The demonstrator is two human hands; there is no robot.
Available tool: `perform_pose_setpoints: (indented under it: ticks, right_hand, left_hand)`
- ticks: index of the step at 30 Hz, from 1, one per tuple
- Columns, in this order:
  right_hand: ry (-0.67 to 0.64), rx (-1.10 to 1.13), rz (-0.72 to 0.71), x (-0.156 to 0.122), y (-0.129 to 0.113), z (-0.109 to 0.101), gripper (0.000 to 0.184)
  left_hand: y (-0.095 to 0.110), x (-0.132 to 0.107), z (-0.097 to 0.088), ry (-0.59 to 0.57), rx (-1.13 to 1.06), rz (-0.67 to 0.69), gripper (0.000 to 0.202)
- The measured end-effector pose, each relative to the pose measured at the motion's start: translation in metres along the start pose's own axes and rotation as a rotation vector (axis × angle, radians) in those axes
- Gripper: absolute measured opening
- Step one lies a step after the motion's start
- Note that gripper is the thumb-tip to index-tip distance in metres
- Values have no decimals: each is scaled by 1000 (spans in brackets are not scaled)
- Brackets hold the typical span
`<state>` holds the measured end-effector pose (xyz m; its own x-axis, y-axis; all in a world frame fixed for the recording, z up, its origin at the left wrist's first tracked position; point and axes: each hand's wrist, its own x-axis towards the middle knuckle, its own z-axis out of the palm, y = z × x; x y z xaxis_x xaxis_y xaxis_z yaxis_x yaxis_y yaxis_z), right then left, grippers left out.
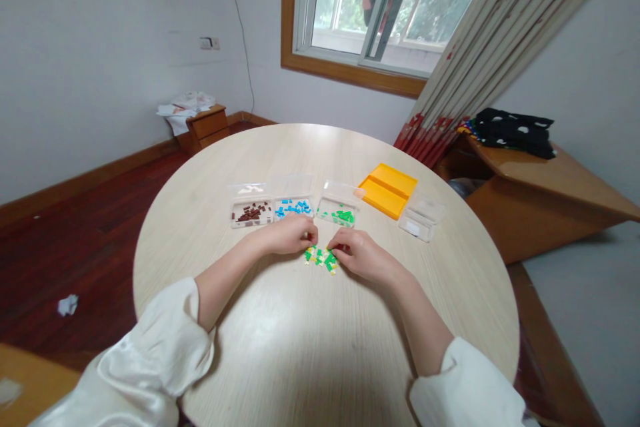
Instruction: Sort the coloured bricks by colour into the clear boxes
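Observation:
A small pile of green, white and yellow toy bricks (321, 257) lies on the table in front of me. At its upper left edge is my left hand (295, 233), fingers curled and pinched together. My right hand (356, 253) is closed at the right edge of the pile, thumb and fingertips close to the bricks. What either hand pinches is too small to make out. Just beyond the hands stands an open clear box of green bricks (343, 215). Blue bricks (295, 207) fill another clear box behind my left hand, and brown bricks (253, 212) a third beside it.
The round, pale wooden table (290, 360) carries everything. An open yellow case (387, 190) lies at the back right, next to a small clear box (417, 223). Beyond the table are a low wooden cabinet (209, 123), a curtain (480, 47) and a wooden piece of furniture (545, 200).

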<state>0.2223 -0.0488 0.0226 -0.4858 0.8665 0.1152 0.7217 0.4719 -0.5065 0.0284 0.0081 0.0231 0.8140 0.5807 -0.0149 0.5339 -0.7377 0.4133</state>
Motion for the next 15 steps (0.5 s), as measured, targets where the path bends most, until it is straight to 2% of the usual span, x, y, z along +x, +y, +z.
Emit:
perform_pose_setpoints:
  ticks: [15]
  right_hand:
    - [-12, 29, 12, 1, -3, 1, 18]
  left_hand:
    - [-1, 0, 1, -3, -3, 4, 13]
